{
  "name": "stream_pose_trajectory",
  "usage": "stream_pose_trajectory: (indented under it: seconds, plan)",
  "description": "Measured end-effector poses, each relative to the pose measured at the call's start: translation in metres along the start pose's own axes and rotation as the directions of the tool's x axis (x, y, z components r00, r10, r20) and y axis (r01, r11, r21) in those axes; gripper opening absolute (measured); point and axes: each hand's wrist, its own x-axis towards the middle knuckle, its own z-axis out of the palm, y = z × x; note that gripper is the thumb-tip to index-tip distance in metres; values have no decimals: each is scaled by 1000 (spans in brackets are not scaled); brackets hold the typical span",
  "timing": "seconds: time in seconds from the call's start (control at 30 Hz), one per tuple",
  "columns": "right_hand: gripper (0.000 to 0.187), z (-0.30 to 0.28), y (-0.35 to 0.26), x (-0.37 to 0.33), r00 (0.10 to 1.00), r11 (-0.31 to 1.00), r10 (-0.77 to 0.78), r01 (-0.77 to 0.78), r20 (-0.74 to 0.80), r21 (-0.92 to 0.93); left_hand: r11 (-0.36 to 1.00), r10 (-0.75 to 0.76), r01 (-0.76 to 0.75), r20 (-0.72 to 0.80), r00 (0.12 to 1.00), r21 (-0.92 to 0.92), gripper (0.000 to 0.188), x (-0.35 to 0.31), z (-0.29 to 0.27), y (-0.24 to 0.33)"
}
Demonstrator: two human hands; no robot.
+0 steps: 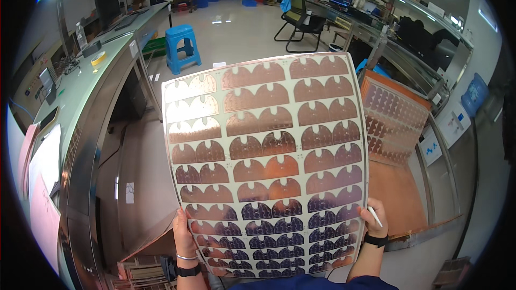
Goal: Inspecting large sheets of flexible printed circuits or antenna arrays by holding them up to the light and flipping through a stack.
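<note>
I hold a large thin pale sheet [266,161] upright in front of me, printed with rows of copper-coloured half-round shapes. My left hand [184,233] grips its lower left edge. My right hand [374,218] grips the lower right edge and also has a thin white stick between its fingers. Both wrists wear dark bands. Behind the sheet to the right, a similar orange panel [392,121] stands on an orange surface.
A long grey workbench [86,83] with tools runs along the left. A blue plastic stool [181,47] and a black office chair [298,19] stand on the floor ahead. Shelves and machines [430,48] line the right. Stacked boards [145,268] lie at lower left.
</note>
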Motion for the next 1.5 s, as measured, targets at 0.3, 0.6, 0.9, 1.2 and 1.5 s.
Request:
stream_pose_trajectory:
  seconds: [0.3, 0.6, 0.9, 1.2, 1.5]
  plan:
    - [30, 7, -2, 27, 987, 983, -159, 157, 19, 97, 983, 2, 9, 63, 998, -183, 38, 2, 4, 9]
    - [18, 13, -82, 95, 885, 895, -444, 430, -138, -123, 950, 294, -268, 179, 939, -158, 25, 28, 58, 69]
    - [41, -13, -52, 168, 821, 713, -541, 563, -182, 418, 842, 484, -525, 255, 837, 123, 23, 91, 82, 92]
    - [43, 47, -21, 103, 971, 551, -210, 216, -117, 806, 777, 0, 354, 563, 827, -521, 43, 81, 92, 76]
    - [43, 28, 7, 109, 983, 693, -105, 182, -152, 697, 816, 11, 237, 424, 906, -527, 48, 85, 87, 23]
